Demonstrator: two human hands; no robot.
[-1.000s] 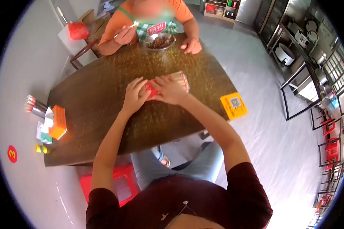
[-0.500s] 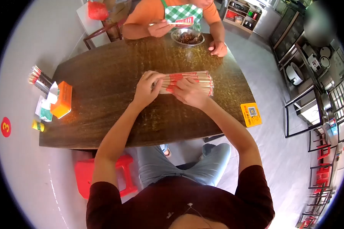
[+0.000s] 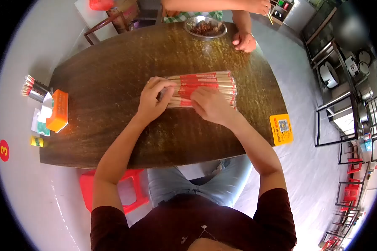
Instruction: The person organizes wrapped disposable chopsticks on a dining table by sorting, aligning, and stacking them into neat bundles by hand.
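Observation:
A flat pack of wooden chopsticks (image 3: 203, 78) in clear plastic, with red printed wrappers, lies on the brown table. My left hand (image 3: 154, 99) is at the pack's left end, its thumb and fingers curved around that edge. Across the lower middle of the pack rests my right hand (image 3: 211, 104), fingers curled and pressed down onto it. Its fingertips are partly hidden beneath the hand.
A person's hand (image 3: 244, 41) rests beside a metal bowl of food (image 3: 205, 37) across the table (image 3: 100, 138); their other hand (image 3: 260, 6) holds chopsticks. At left stand a chopstick holder (image 3: 38, 91), an orange tissue box (image 3: 58, 111) and a yellow container (image 3: 37, 141). A QR card (image 3: 282, 129) lies right.
The view has shifted, and more of the chopstick pack shows. My right hand's fingers have curled in more. The other person's chopstick hand has swung to the right, away from above the bowl.

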